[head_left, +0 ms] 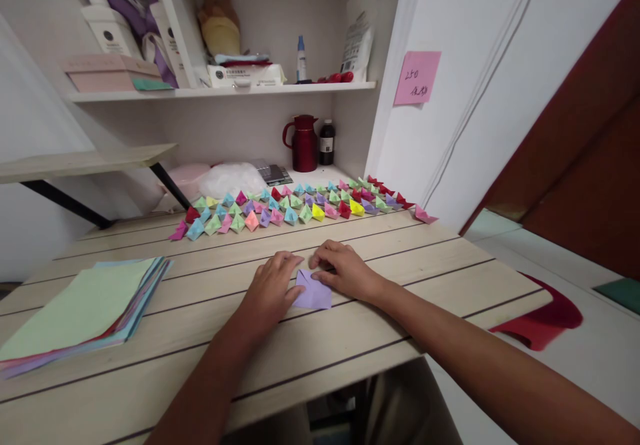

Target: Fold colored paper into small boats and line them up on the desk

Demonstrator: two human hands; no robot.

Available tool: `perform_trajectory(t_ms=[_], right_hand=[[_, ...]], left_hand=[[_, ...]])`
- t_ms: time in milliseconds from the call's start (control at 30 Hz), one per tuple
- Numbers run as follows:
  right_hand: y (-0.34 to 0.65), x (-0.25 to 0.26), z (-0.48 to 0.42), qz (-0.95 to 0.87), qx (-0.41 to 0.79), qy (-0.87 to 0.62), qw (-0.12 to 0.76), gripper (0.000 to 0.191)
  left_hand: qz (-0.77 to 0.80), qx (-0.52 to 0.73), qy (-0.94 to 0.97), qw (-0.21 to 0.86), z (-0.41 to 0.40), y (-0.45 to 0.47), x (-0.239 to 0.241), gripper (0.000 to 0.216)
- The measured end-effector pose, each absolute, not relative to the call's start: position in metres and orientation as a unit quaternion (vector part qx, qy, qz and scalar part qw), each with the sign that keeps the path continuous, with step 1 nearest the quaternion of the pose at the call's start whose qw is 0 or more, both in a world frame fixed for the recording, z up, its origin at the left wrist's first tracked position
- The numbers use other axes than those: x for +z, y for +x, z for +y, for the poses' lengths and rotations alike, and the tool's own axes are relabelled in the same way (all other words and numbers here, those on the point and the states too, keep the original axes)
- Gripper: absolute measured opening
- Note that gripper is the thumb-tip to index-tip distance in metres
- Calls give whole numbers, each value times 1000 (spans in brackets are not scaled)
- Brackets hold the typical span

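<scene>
Purple paper (313, 292) flat on table (430, 278), near front-centre, folded to small shape w/ point toward top. Left hand (273, 288) palm down, fingers curled, thumb tip resting on paper's left edge; pressing rather than pinching, nothing gripped. Right hand (343, 270) also palm down, fingertips bearing on paper's upper right edge, thumb alongside; likewise pressing flat, not closed round anything. Hands nearly touching above paper's tip. Both forearms in from bottom of view. Left of hands, well apart: paper stack (85, 308), green sheet on top, blue, red and purple edges showing beneath. Behind hands, across back of table: rows of folded boats (295, 206), many colours — green, blue, pink, red, yellow, purple — packed close, some touching. Further back vs. wall: red jug (304, 143) w/ dark bottle (327, 142) just beside on right; white plastic bag (233, 180) to left. Shelf (225, 90) above w/ boxes, bottles, misc. Pink note (417, 77) stuck on white wall at right, writing too small to read.
</scene>
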State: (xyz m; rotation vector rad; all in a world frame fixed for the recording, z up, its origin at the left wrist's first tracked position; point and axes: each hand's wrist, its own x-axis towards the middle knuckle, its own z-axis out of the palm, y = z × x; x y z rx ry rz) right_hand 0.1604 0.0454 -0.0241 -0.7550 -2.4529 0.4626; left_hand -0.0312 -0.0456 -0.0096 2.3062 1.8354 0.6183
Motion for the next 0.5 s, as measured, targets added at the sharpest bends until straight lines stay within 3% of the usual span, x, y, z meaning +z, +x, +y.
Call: perform_trajectory(t_ms=[200, 500], right_hand=[[160, -23, 45, -909, 172, -280, 255, 16], [162, -20, 41, -915, 170, -272, 243, 26]], left_hand=[[616, 151, 771, 59, -45, -29, -8, 33], [608, 165, 775, 60, -45, -31, -9, 31]])
